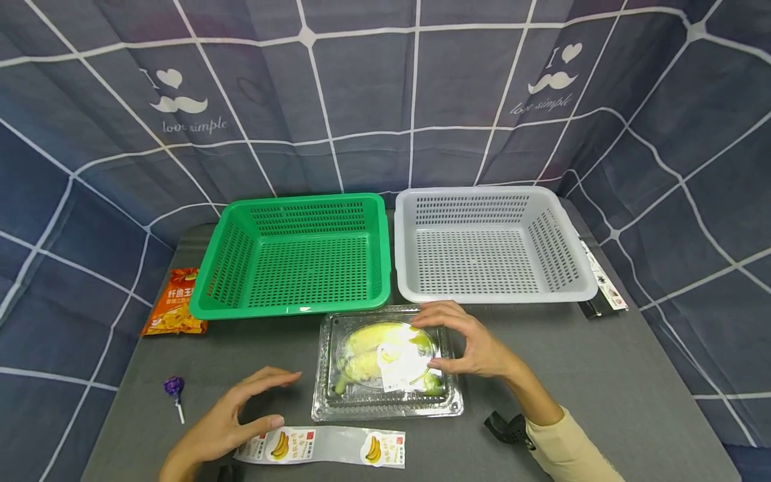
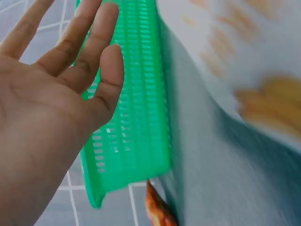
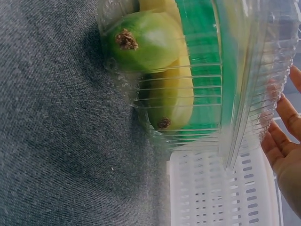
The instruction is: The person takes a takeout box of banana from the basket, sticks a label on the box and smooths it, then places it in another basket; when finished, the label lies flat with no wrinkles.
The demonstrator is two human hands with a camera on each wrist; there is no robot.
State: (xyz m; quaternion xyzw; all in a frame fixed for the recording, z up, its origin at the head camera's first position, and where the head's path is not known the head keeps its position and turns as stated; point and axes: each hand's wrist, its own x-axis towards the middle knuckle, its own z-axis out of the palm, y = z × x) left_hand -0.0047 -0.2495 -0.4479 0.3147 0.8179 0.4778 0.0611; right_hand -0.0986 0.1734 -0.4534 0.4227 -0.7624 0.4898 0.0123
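A clear plastic clamshell box (image 1: 322,395) lies closed in front of the baskets, with yellow-green bananas (image 3: 174,96) inside. A white label with a banana picture (image 1: 394,375) sits on its lid. My right hand (image 1: 472,341) is over the box's right side, its loosely bent fingers at the lid; in the right wrist view the fingertips are near the ribbed lid edge. My left hand (image 1: 235,415), fingers extended and apart, holds nothing. It is left of the box, by the left end of a strip of banana stickers (image 1: 340,445). The left wrist view shows its bare palm.
A green basket (image 1: 289,311) and a white basket (image 1: 500,296) stand behind the box. An orange snack bag (image 1: 175,304) lies at left, with a purple lollipop (image 1: 174,386) nearer. Beside the white basket is a black-and-white box (image 1: 602,294). A black strap (image 1: 508,428) is by the right wrist.
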